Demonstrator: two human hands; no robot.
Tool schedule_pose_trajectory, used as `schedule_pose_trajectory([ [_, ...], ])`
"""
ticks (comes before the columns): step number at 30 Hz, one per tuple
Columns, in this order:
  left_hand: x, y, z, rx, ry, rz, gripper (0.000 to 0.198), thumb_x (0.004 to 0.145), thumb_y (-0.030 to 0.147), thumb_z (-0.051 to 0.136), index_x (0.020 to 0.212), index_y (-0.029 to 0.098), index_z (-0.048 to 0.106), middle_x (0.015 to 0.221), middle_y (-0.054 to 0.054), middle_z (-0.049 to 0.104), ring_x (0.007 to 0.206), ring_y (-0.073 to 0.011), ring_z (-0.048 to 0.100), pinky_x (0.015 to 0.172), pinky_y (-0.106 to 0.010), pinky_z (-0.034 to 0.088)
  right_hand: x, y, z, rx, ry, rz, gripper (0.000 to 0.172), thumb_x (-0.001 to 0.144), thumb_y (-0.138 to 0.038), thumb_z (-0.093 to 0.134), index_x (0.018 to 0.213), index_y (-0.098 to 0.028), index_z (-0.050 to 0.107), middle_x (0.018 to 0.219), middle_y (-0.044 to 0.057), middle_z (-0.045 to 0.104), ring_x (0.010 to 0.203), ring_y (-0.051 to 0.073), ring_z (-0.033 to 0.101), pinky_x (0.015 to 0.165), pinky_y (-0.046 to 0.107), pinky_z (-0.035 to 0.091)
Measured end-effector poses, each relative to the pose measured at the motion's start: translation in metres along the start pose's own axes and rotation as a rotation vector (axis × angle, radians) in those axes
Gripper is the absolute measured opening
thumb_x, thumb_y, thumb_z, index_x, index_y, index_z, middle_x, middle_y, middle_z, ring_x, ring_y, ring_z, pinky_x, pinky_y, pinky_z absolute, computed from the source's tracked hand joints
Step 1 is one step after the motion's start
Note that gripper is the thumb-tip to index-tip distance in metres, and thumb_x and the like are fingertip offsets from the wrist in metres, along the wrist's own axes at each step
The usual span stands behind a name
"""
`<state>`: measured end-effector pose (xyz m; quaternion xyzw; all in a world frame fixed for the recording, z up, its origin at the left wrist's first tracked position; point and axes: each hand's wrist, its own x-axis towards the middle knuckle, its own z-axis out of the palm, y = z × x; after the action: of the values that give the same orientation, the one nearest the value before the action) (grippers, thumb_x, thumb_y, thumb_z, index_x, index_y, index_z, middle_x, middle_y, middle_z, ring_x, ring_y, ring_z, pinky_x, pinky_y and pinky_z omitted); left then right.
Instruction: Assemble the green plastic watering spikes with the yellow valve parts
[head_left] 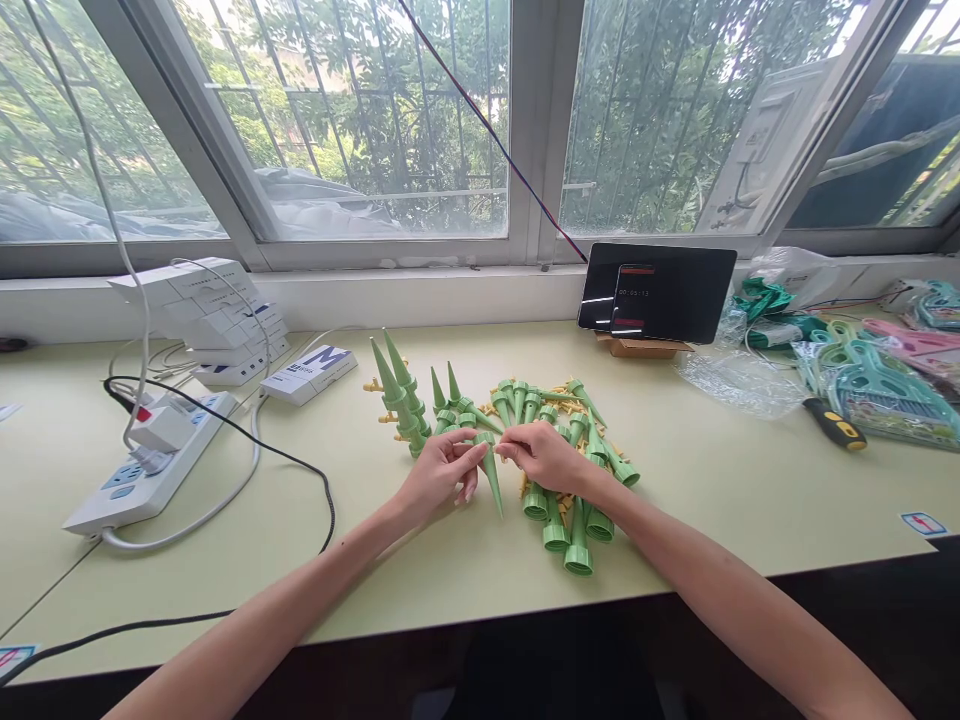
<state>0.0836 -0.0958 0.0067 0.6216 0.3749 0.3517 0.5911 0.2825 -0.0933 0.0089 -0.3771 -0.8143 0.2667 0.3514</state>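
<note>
My left hand [448,468] is closed round the wide top of a green plastic spike [491,482], whose tip points down toward the table. Close beside that top, my right hand [541,455] has its fingers pinched together; what they hold is too small and hidden to make out. Under and around my right hand lies a pile of green spikes [578,550] mixed with small yellow pieces [564,508]. Behind my left hand, stacked green spikes [395,385] stand upright with yellow pieces sticking out of their sides.
A power strip [154,470] with cables and stacked white boxes [217,320] are at the left. A tablet [686,295] with a phone before it stands at the back. To the right lie a screwdriver [834,424] and bagged plastic items [892,385].
</note>
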Motion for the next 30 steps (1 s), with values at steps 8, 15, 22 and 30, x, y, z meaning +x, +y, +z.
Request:
schedule_pose_trajectory([
  [8, 0.0, -0.001, 0.002, 0.169, 0.054, 0.077, 0.031, 0.09, 0.045, 0.058, 0.103, 0.018, 0.056, 0.05, 0.006, 0.055, 0.033, -0.0083, 0.046, 0.035, -0.019, 0.036, -0.001, 0.003, -0.004, -0.062, -0.027, -0.027, 0.027, 0.095, -0.02, 0.053, 0.069, -0.015, 0.059, 0.058, -0.004, 0.045, 0.055, 0.009, 0.038, 0.056, 0.022, 0.03],
  [15, -0.002, -0.002, 0.005, 0.388, 0.117, 0.128, 0.03, 0.092, 0.043, 0.055, 0.11, 0.02, 0.057, 0.059, 0.005, 0.06, 0.034, -0.0081, 0.049, 0.04, -0.02, 0.039, 0.0, 0.006, -0.004, -0.148, -0.051, -0.03, 0.026, 0.094, -0.02, 0.057, 0.07, -0.014, 0.065, 0.064, -0.001, 0.048, 0.058, 0.01, 0.04, 0.058, 0.023, 0.03],
  [22, 0.001, -0.006, 0.003, 0.603, 0.155, 0.172, 0.033, 0.09, 0.041, 0.056, 0.112, 0.018, 0.066, 0.069, -0.001, 0.068, 0.037, -0.0082, 0.046, 0.042, -0.022, 0.037, -0.001, 0.009, -0.003, -0.18, -0.087, -0.006, 0.019, 0.091, -0.016, 0.061, 0.073, -0.014, 0.069, 0.067, -0.002, 0.045, 0.06, 0.009, 0.041, 0.06, 0.022, 0.032],
  [30, 0.003, -0.01, 0.001, 0.724, 0.152, 0.215, 0.034, 0.09, 0.037, 0.057, 0.116, 0.018, 0.068, 0.075, -0.004, 0.072, 0.051, -0.0123, 0.053, 0.051, -0.024, 0.042, 0.0, 0.011, -0.003, -0.208, -0.092, 0.022, 0.01, 0.087, -0.012, 0.064, 0.079, -0.014, 0.069, 0.07, 0.0, 0.051, 0.064, 0.011, 0.045, 0.062, 0.023, 0.034],
])
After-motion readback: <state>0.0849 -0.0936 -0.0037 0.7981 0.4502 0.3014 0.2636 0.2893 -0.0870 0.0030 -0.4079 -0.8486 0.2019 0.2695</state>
